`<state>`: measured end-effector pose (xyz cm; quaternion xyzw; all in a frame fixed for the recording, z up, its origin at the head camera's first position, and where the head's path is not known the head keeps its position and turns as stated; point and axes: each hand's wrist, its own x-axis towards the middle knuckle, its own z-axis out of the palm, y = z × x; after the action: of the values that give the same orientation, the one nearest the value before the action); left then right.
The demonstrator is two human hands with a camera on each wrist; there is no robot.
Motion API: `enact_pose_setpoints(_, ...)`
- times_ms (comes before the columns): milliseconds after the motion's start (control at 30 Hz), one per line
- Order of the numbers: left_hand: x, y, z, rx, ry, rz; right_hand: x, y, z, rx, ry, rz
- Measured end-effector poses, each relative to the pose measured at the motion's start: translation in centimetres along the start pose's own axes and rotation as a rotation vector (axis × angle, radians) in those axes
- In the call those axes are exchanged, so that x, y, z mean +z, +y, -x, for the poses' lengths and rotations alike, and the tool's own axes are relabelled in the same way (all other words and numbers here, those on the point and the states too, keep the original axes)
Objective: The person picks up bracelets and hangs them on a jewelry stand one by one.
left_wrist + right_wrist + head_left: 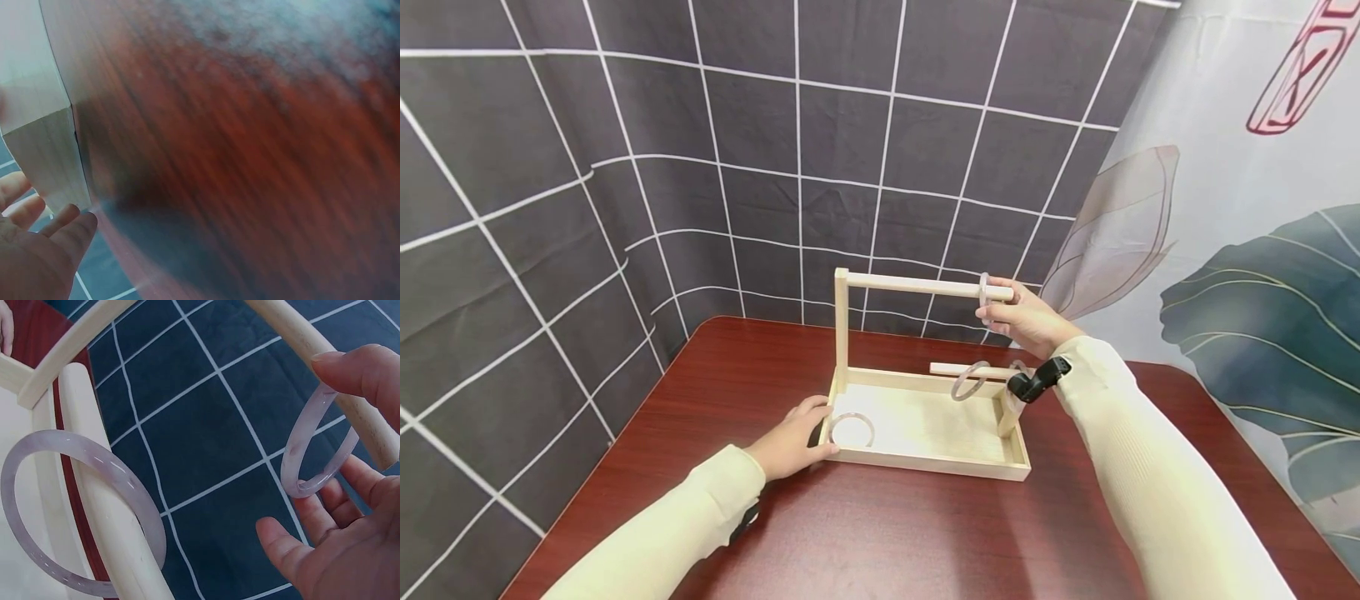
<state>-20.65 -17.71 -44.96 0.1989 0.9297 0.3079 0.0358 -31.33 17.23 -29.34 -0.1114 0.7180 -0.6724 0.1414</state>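
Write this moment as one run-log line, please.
Right hand: holds ring around upper rod | left hand: touches left end of tray | loose ring: inside tray

– Where did the head view look?
– From above, forward and down onto the wooden stand (925, 464).
– The wrist views?
– Close: left faced the tabletop (250, 137), right the grid backdrop (194, 406). Head and right wrist shared the upper rod (913, 285).

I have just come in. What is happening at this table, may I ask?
A person's right hand holds a pale ring around the upper bar, near its free end. The left hand touches the left end of the wooden tray. At least one other ring hangs on the lower bar, and a loose ring lies in the tray.
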Motion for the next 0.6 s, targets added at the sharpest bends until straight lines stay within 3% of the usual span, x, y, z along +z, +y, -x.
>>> enact_pose_setpoints(233, 0.01, 0.06, -0.02, -0.001, -0.001, -0.001, 0.15, 0.14, -0.08, 0.003, -0.005, -0.01)
enact_pose_setpoints(600, 0.12, -0.02, -0.04, -0.007, -0.004, 0.002, 0.37, 0.6, -0.4, 0.005, -0.02, -0.121)
